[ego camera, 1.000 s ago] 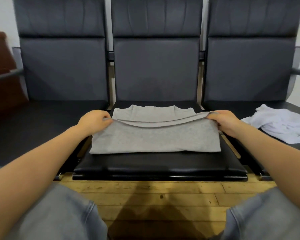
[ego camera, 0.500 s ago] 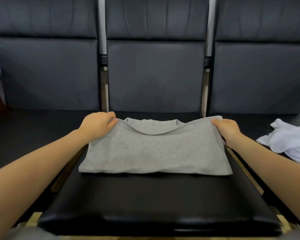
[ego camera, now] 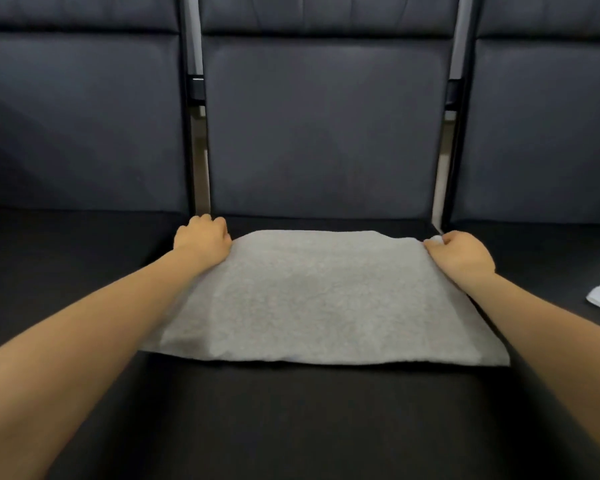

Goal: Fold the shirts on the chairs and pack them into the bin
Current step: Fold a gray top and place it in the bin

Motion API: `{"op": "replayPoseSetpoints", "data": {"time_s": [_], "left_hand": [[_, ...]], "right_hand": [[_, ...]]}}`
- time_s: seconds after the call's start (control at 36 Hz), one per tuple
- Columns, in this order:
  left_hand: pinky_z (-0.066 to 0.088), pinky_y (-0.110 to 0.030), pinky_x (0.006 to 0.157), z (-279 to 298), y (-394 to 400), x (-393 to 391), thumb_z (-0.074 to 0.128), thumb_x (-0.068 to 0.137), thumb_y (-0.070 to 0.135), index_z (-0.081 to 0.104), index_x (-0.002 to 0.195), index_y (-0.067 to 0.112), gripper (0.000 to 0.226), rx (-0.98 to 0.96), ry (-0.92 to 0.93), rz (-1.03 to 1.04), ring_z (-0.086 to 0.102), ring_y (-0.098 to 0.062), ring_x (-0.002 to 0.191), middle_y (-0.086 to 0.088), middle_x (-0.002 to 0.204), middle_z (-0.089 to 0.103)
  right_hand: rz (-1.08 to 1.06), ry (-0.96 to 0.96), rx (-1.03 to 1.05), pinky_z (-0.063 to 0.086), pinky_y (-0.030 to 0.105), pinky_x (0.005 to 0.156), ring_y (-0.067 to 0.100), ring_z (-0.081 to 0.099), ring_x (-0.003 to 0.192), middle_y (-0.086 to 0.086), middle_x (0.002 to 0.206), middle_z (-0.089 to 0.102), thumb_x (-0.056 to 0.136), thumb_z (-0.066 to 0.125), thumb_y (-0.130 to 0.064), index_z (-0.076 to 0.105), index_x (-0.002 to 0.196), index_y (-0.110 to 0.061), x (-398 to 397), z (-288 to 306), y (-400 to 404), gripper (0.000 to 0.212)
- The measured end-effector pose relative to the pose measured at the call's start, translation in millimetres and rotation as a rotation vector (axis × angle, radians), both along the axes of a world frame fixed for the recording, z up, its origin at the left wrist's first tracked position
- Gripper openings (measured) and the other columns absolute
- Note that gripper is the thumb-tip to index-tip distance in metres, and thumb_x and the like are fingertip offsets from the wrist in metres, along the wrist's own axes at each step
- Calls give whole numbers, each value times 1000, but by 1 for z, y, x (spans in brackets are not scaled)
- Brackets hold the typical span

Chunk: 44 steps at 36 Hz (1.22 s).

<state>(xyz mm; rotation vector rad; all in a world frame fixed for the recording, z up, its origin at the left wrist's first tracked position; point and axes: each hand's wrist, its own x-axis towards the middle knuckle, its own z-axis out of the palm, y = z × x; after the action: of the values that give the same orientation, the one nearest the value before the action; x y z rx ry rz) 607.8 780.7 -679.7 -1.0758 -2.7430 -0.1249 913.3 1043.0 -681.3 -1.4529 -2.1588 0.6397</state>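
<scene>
One grey shirt (ego camera: 323, 299), folded flat rectangle, far corners pinched by both hands

Probably a waiting room or hall: three linked black padded chairs (ego camera: 326, 133) stand in a row, joined by metal frame bars (ego camera: 196, 88) between their backs.

left hand (ego camera: 203, 239) curled, right hand (ego camera: 459, 252) curled

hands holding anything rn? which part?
Both grip the folded gray shirt on the middle chair seat: left hand at its far left corner, right hand at its far right corner.
</scene>
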Motion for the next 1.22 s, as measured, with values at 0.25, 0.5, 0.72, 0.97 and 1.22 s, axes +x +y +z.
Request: {"op": "replayPoseSetpoints", "data": {"time_s": [0.25, 0.5, 0.72, 0.97, 1.22], "left_hand": [[37, -45, 93, 1, -18, 43, 38, 102, 32, 50, 129, 12, 36, 220, 73, 23, 43, -32, 118, -14, 127, 48], [36, -43, 98, -1, -39, 115, 37, 99, 33, 53, 129, 11, 40, 248, -98, -101, 45, -33, 120, -15, 128, 52], [17, -45, 116, -20, -59, 144, 32, 99, 48, 31, 148, 30, 52, 28, -181, -84, 25, -24, 141, -2, 154, 29], [31, -42, 109, -12, -70, 158, 36, 101, 43, 44, 141, 28, 44, 44, -230, -256, 37, -25, 132, -2, 144, 43], [48, -33, 89, -5, -77, 146, 45, 98, 29, 63, 119, 22, 29, 211, -270, -298, 56, -15, 104, 2, 113, 62]], "right_hand": [[10, -41, -106, 37, 32, 55, 21, 55, 74, 8, 94, 62, 87, 56, -57, 57, 117, 0, 18, 16, -29, 65], [132, -177, -203, 45, 35, 80, 24, 55, 100, 3, 107, 56, 75, 70, -61, 56, 109, -14, 50, 25, -84, 60], [26, 296, -517, 47, 41, 94, 30, 57, 107, 11, 120, 59, 88, 68, -26, 56, 123, -4, 50, 28, -101, 43], [-13, 597, -792, 50, 42, 87, 30, 62, 90, 10, 99, 65, 92, 58, -23, 64, 87, -12, 86, 52, -107, 14], [234, 637, -548, 51, 42, 95, 29, 63, 102, 15, 112, 64, 90, 57, -16, 57, 118, -8, 35, 80, -146, 29]]}}
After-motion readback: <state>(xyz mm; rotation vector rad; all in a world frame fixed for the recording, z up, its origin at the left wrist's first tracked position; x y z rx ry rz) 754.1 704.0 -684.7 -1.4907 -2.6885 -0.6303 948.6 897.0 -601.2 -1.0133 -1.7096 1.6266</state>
